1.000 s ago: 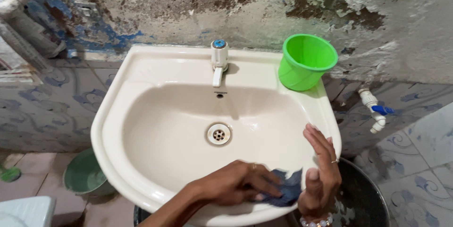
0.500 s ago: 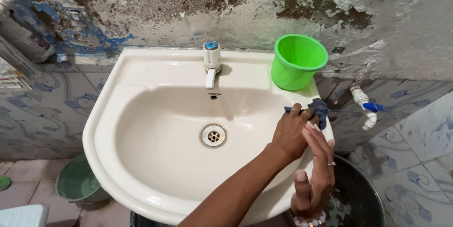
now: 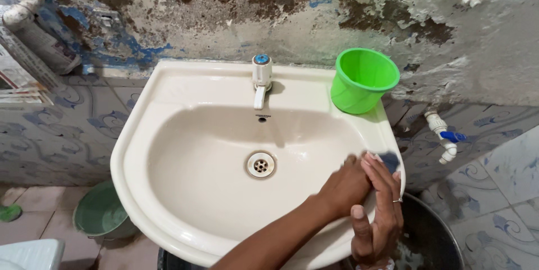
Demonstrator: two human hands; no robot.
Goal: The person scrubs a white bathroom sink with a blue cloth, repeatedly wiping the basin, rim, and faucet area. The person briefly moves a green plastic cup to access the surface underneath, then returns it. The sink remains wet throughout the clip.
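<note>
Blue cloth point(image 3: 389, 160) at the sink's point(image 3: 168, 85) right rim, left hand point(image 3: 345, 184) pressed on it — fingers hidden, grip unclear — right hand point(image 3: 380, 214) flat, fingers together, green cup point(image 3: 362, 82) at back right corner.

Peeling, stained plaster wall point(image 3: 314, 17) above; patterned grey-blue tiles point(image 3: 50, 135) below. White wall tap with blue handle point(image 3: 446, 135) at right. Pinkish tiled floor point(image 3: 33, 208) bearing a green basin point(image 3: 101, 211). Soft, even lighting.
</note>
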